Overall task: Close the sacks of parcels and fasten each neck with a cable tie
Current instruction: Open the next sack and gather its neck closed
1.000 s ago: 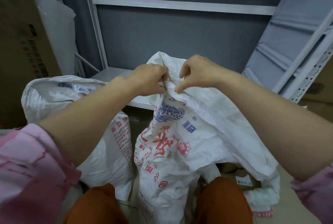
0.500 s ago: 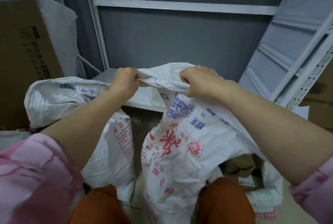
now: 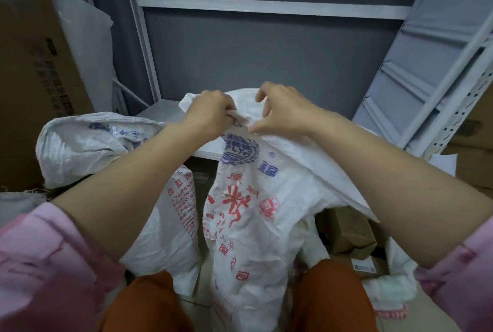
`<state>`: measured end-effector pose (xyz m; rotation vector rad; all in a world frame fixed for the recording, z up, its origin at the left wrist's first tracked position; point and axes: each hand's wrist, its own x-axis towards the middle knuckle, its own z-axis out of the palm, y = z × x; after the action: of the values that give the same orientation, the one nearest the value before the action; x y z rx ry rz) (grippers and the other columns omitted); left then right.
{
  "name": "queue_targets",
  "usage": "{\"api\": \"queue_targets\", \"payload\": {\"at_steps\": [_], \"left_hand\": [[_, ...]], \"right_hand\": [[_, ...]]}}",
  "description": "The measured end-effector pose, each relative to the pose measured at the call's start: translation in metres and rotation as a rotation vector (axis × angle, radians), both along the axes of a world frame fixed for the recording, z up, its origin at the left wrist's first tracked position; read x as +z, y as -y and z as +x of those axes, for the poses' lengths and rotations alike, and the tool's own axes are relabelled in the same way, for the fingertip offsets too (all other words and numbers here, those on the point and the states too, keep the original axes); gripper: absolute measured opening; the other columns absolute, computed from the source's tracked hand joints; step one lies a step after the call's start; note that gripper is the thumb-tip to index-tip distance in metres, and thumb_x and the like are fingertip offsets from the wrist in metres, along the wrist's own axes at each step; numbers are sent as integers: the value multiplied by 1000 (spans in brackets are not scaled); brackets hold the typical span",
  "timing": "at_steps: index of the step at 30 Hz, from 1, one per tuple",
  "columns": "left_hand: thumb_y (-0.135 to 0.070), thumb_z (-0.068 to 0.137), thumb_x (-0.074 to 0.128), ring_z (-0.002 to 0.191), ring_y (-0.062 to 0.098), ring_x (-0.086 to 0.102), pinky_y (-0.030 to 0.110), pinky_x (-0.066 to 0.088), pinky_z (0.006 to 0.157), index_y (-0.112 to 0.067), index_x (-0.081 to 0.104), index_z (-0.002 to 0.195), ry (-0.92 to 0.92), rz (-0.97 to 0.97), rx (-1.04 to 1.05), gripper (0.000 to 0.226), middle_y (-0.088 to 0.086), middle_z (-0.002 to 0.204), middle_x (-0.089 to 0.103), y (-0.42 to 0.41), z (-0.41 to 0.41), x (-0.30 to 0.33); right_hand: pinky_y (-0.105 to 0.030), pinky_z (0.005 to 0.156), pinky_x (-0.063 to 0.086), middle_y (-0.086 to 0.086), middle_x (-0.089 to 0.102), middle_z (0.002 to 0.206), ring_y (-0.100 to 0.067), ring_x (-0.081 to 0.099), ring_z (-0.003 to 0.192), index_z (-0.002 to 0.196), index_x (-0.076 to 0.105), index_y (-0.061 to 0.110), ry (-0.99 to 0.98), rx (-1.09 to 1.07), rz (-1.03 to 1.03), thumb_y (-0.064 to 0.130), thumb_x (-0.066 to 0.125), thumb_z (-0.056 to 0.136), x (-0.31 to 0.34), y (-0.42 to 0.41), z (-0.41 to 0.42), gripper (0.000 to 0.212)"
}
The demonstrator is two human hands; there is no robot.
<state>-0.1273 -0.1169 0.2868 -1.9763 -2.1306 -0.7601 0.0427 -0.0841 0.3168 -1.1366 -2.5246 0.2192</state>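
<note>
A white woven sack (image 3: 248,225) with red and blue print stands between my knees, its mouth pulled upward. My left hand (image 3: 210,115) grips the bunched top edge of the sack. My right hand (image 3: 282,110) is close beside it, thumb and fingers pinching a fold of the same edge, index finger lifted. To the right the sack gapes, and brown cardboard parcels (image 3: 352,238) show inside. A second white sack (image 3: 106,150) lies to the left, its top folded over. No cable tie is visible.
A grey metal shelf rack (image 3: 266,7) stands against the dark wall ahead, with a low shelf (image 3: 157,112) behind the sacks. A loose shelf panel (image 3: 426,64) leans at the right. A tall cardboard box (image 3: 34,70) stands at the left.
My hands had spread apart along the sack's top edge half a second ago; now they have come back together, gathering the fabric between them.
</note>
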Motion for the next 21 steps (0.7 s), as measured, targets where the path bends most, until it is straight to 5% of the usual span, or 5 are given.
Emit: {"api": "queue_targets", "payload": {"at_steps": [4, 7, 14, 17, 21], "left_hand": [[-12, 86, 62, 80, 24, 57, 33, 46, 67, -13, 70, 92, 39, 32, 99, 10, 8, 93, 69, 2, -12, -11], [-12, 85, 62, 82, 25, 56, 32, 39, 64, -13, 68, 93, 39, 32, 158, 10, 9, 95, 68, 4, -15, -12], [-26, 75, 75, 97, 21, 56, 34, 46, 77, -21, 61, 108, -121, -108, -96, 35, -5, 105, 63, 14, 12, 7], [-28, 77, 72, 78, 25, 56, 30, 41, 68, -17, 60, 81, -101, -42, -178, 17, 5, 89, 69, 14, 24, 15], [-17, 81, 63, 88, 34, 61, 36, 47, 74, -10, 72, 93, -124, 50, -53, 16, 12, 91, 71, 13, 12, 4]], "right_hand": [[-37, 57, 50, -12, 64, 77, -35, 58, 73, 82, 65, 3, 150, -93, -146, 41, 80, 62, 10, 5, 11, 45], [-25, 43, 23, 0, 32, 53, -21, 32, 53, 55, 32, 17, 255, -95, -101, 29, 80, 63, 6, 17, 3, 50], [-34, 66, 31, -13, 60, 107, -33, 57, 103, 93, 53, 7, 412, 11, 527, 1, 50, 88, -4, 34, -9, 8], [-34, 66, 31, -11, 57, 114, -30, 54, 107, 111, 56, 7, 352, 42, 550, 12, 55, 91, -8, 31, -15, 20], [-34, 73, 43, -7, 58, 111, -28, 55, 103, 111, 58, 11, 171, -33, 260, 35, 75, 75, 7, 22, -1, 47]]}}
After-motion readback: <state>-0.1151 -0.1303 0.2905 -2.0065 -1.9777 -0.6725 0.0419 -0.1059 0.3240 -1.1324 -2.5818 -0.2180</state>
